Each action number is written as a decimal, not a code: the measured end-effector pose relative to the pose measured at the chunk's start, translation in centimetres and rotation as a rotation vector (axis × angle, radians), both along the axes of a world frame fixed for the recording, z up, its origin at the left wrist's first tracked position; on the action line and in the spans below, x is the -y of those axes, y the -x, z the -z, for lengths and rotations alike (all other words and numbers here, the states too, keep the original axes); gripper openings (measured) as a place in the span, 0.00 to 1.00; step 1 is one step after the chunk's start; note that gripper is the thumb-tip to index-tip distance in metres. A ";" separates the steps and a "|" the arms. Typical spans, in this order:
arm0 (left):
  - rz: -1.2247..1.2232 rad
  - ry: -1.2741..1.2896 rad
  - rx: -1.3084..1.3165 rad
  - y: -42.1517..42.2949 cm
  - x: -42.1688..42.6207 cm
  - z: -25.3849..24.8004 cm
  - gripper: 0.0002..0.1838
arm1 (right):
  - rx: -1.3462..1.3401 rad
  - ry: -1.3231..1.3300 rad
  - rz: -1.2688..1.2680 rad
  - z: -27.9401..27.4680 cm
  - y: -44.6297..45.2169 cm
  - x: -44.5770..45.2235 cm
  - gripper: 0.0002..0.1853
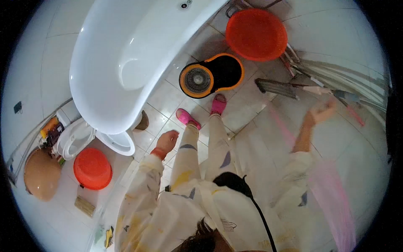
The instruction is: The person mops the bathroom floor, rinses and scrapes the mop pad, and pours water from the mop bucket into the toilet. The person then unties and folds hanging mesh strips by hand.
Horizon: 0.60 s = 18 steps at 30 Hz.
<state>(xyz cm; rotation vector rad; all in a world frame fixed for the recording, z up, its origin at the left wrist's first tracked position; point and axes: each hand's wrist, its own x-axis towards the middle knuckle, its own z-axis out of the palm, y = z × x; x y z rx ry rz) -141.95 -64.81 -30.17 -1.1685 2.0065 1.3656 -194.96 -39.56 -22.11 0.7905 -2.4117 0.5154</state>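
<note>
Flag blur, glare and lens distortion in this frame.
Head view: right hand smeared, likely by motion, while the left hand is clearer; head view: bright glints on the tub, on its rim and inside; head view: strong wide-angle bending, corners black.

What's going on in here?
A person in pink slippers stands in a tiled bathroom. The right hand, blurred, is held out near a long-handled tool and looks open, with nothing plainly in it. The left hand hangs curled beside the leg; I can't tell whether it holds anything. In front of the feet sits an orange-and-black bucket with a round basket, between the white bathtub and a red basin.
</note>
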 end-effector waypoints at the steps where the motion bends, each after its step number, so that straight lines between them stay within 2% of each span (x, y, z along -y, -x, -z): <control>1: 0.061 0.060 -0.066 1.6 1.1 2.1 0.09 | 0.248 0.066 0.066 5.7 -4.5 0.1 0.26; 2: 0.180 0.175 -0.093 3.2 2.1 4.5 0.10 | 0.562 0.147 0.176 10.9 -9.1 0.7 0.25; 4: 0.211 0.237 -0.129 6.8 4.0 9.4 0.09 | 1.040 0.177 0.328 19.0 -18.5 2.1 0.25; 5: 0.206 0.284 -0.196 9.1 5.1 11.6 0.09 | 0.962 0.093 0.166 24.2 -22.3 1.3 0.27; 7: 0.251 0.399 -0.216 12.6 6.5 17.1 0.10 | 1.200 0.098 0.146 27.7 -27.8 3.6 0.26; 9: 0.358 0.374 -0.123 17.0 8.1 20.0 0.09 | 1.431 0.187 0.220 33.6 -31.6 4.7 0.27; 11: 0.518 0.416 -0.080 19.8 8.9 24.4 0.09 | 1.615 0.471 0.346 39.6 -34.1 5.4 0.28; 12: 0.531 0.410 -0.080 21.1 9.1 26.7 0.09 | 1.665 0.728 0.393 43.2 -34.7 5.5 0.28; 14: 0.578 0.660 -0.260 23.6 9.3 30.1 0.11 | 1.651 1.224 0.419 48.6 -35.2 5.6 0.29; 16: 0.542 0.725 -0.255 25.7 9.0 32.8 0.12 | 1.621 0.929 0.567 48.4 -34.0 7.8 0.30; 18: 0.498 0.792 -0.247 27.1 9.3 35.0 0.13 | 1.648 0.882 0.573 50.9 -33.6 7.8 0.29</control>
